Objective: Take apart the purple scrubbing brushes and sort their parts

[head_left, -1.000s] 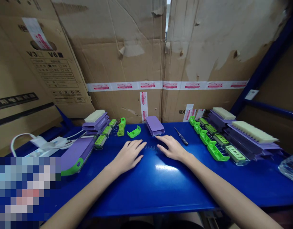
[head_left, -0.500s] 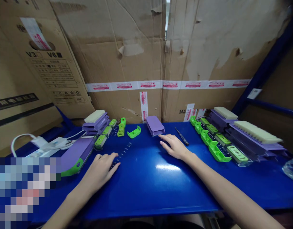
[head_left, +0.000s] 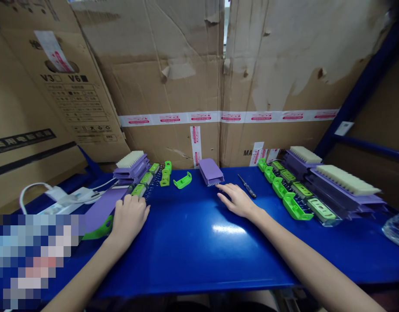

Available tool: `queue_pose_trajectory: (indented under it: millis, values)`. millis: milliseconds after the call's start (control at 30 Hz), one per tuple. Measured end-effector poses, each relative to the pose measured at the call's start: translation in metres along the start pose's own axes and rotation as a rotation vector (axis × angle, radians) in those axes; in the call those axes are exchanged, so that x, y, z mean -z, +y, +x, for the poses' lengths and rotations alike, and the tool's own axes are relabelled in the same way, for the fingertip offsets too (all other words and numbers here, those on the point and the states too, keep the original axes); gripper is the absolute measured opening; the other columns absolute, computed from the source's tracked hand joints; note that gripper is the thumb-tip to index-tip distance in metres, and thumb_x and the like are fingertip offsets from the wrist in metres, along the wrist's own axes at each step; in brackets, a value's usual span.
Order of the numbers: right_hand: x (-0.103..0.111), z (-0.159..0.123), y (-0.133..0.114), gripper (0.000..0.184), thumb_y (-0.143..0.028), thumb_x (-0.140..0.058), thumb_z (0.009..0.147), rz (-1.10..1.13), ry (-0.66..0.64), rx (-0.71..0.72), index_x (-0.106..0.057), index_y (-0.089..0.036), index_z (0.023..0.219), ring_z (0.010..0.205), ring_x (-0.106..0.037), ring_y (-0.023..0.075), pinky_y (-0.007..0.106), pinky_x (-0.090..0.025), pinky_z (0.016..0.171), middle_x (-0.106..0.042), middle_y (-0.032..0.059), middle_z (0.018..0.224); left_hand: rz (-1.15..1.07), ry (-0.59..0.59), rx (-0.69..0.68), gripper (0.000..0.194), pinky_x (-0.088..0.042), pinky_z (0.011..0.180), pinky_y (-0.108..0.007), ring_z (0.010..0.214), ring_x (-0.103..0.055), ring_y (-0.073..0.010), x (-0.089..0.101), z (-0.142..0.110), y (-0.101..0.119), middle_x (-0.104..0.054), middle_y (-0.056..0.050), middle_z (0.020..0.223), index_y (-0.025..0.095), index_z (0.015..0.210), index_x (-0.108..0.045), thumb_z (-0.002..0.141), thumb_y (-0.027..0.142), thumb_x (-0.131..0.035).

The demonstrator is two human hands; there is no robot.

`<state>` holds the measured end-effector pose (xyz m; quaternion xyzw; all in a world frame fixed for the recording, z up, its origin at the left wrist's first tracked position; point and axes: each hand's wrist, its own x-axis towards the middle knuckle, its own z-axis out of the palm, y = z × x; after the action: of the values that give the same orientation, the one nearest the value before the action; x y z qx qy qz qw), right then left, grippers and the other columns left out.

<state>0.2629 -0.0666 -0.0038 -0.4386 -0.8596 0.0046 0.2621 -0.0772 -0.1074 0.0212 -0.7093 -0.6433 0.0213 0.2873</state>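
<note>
My left hand [head_left: 129, 219] rests beside a long purple shell [head_left: 105, 206] with a green end piece [head_left: 100, 229]. Its fingers are bent and their tips hidden, with the thumb apart; I see nothing in it. Small metal bits [head_left: 150, 190] lie just beyond, by the green blocks in clear cases [head_left: 139, 190]. My right hand [head_left: 237, 200] lies on the table with fingers stretched out, holding nothing visible. Its index fingertip is at the front edge of a hollow purple shell [head_left: 211, 170]. Just right of that hand lies a dark screwdriver [head_left: 246, 186].
A loose green bracket [head_left: 182, 180] lies mid-left on the blue table [head_left: 199, 260]. On the right run green brackets [head_left: 297, 208], cased green blocks [head_left: 321, 209] and purple shells topped with cream pads [head_left: 347, 180]. A white power strip [head_left: 66, 201] with cables is at left; cardboard stands behind.
My left hand has moved left and slightly away from me, up to the long purple shell. The row of small metal bits that lay beside it has shifted left. My right hand stays still.
</note>
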Motion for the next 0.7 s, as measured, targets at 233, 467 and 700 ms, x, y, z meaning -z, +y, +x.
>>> queue_pose_trajectory:
  millis: [233,467,700]
  values:
    - [0.002,0.0,-0.002,0.037,-0.033,-0.038,0.095,-0.002,-0.008,-0.002,-0.054,-0.015,0.124,0.099,-0.059,0.0226,0.038,-0.046,0.088,-0.065,0.0122,0.107,-0.043,0.033,0.022,0.033,-0.036,0.068,-0.04,0.086,-0.051,-0.0334,-0.002,0.013,0.002,-0.062,-0.021,0.087,0.01,0.088,-0.062,0.087,0.028,-0.035]
    - [0.003,0.0,-0.002,0.038,-0.033,-0.039,0.095,-0.001,-0.024,-0.012,-0.053,-0.014,0.124,0.102,-0.058,0.023,0.038,-0.044,0.09,-0.065,0.0129,0.108,-0.111,0.097,0.064,0.036,-0.038,0.071,-0.04,0.091,-0.051,-0.0335,0.01,0.032,0.021,-0.06,-0.02,0.095,0.009,0.104,-0.057,0.087,0.035,-0.038]
    - [0.004,0.0,-0.002,0.039,-0.032,-0.039,0.095,0.004,-0.019,-0.016,-0.053,-0.013,0.125,0.1,-0.058,0.0231,0.038,-0.045,0.089,-0.065,0.0131,0.108,-0.235,0.205,-0.267,0.029,-0.033,0.094,-0.051,0.11,-0.049,-0.0331,0.011,0.063,0.055,-0.057,-0.02,0.117,0.014,0.109,-0.059,0.085,0.024,-0.045]
